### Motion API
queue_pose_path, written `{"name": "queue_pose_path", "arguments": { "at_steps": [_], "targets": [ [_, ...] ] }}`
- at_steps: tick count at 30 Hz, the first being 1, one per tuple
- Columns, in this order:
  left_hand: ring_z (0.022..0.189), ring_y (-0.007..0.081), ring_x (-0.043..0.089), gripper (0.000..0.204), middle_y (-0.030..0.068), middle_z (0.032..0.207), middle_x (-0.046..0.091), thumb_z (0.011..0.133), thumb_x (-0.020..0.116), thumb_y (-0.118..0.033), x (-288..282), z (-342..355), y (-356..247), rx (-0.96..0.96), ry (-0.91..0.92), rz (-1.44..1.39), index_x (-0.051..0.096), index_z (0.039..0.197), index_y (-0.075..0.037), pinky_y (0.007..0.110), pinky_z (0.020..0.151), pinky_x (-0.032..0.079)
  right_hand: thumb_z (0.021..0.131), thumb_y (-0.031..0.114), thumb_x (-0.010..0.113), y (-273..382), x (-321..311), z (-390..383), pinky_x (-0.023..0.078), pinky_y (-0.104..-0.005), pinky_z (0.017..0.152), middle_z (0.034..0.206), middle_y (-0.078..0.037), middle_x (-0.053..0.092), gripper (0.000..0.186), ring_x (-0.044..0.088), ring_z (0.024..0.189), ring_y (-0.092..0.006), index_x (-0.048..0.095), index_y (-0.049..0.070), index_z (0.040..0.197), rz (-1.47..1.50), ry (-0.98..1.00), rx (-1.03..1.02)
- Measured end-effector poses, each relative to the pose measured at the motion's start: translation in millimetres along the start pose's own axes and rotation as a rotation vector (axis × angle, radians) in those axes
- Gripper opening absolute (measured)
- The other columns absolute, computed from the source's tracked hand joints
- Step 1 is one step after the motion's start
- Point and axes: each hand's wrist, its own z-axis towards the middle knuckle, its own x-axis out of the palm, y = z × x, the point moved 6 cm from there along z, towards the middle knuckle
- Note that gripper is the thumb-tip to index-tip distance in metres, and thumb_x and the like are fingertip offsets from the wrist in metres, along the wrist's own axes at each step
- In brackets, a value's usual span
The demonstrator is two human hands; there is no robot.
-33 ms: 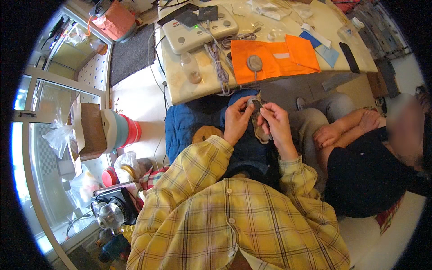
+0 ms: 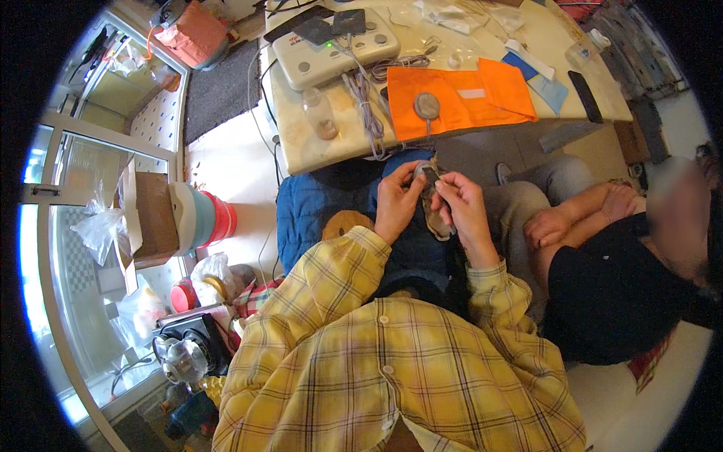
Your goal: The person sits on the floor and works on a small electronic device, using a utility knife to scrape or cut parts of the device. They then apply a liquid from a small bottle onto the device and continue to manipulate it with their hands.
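Note:
My left hand (image 2: 398, 200) and my right hand (image 2: 464, 205) meet over my lap, both closed on a small grey-and-dark pad (image 2: 428, 175). Its rounded end lies at my left thumb, while my right thumb and fingertips pinch its dark part. Below my fingers hangs a piece of brownish cloth (image 2: 438, 226); whether it is joined to the pad I cannot tell. Just beyond, on the table (image 2: 331, 151), an orange cloth (image 2: 452, 98) carries a similar round grey pad (image 2: 426, 105) with a cable running off the edge.
A white control box (image 2: 331, 56) with a green light stands left of the orange cloth. Bundled grey cables (image 2: 367, 113) and a clear bottle (image 2: 319, 117) lie nearby. A dark remote (image 2: 584, 96) rests at right. Another person (image 2: 610, 279) sits close on my right, arms crossed.

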Motion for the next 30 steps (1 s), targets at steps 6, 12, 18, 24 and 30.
{"name": "queue_pose_path", "arguments": {
  "at_steps": [6, 12, 18, 24, 30],
  "targets": [
    [0.081, 0.0067, 0.061, 0.024, 0.0066, 0.091, 0.071, 0.095, 0.061, -0.006, 2, 0, -8, -0.018, 0.026, 0.041, 0.065, 0.116, 0.005, 0.024, 0.071, 0.05, 0.1, 0.015, 0.058, 4, -4, 1, 0.03, -0.0184, 0.038, 0.068, -0.003, 0.062, 0.012, 0.044, 0.043, -0.0034, 0.06, 0.003, 0.099, 0.003, 0.009, 0.031],
    [0.079, 0.0066, 0.061, 0.025, 0.0067, 0.092, 0.071, 0.095, 0.061, -0.007, 2, 0, -9, 0.024, 0.039, 0.105, 0.065, 0.118, 0.004, 0.024, 0.069, 0.05, 0.099, 0.014, 0.059, 0, -3, 4, 0.03, -0.0181, 0.038, 0.067, -0.003, 0.062, 0.011, 0.043, 0.043, -0.003, 0.059, 0.003, 0.098, -0.016, 0.02, 0.036],
    [0.076, 0.006, 0.06, 0.028, 0.0088, 0.091, 0.071, 0.093, 0.063, -0.006, 1, 0, -12, 0.034, 0.061, 0.245, 0.065, 0.119, 0.003, 0.025, 0.065, 0.05, 0.1, 0.012, 0.056, -3, 0, 9, 0.03, -0.0214, 0.037, 0.066, -0.004, 0.061, 0.011, 0.043, 0.042, -0.0059, 0.059, 0.003, 0.096, -0.017, 0.025, 0.008],
    [0.077, 0.0065, 0.06, 0.03, 0.0073, 0.091, 0.071, 0.093, 0.062, -0.004, 0, 1, -12, 0.005, 0.092, 0.162, 0.064, 0.121, 0.003, 0.025, 0.067, 0.05, 0.1, 0.014, 0.057, -1, 0, 9, 0.03, -0.0185, 0.039, 0.067, -0.003, 0.061, 0.01, 0.043, 0.043, -0.0042, 0.058, 0.004, 0.097, -0.035, 0.029, 0.024],
    [0.082, 0.0086, 0.063, 0.031, 0.0083, 0.095, 0.071, 0.093, 0.061, -0.004, 1, 3, -10, 0.021, 0.099, 0.097, 0.063, 0.124, 0.003, 0.025, 0.071, 0.051, 0.101, 0.014, 0.057, 4, -7, 3, 0.031, -0.0193, 0.039, 0.067, -0.004, 0.061, 0.012, 0.042, 0.043, -0.0042, 0.059, 0.003, 0.097, -0.042, 0.045, 0.025]
  ]
}}
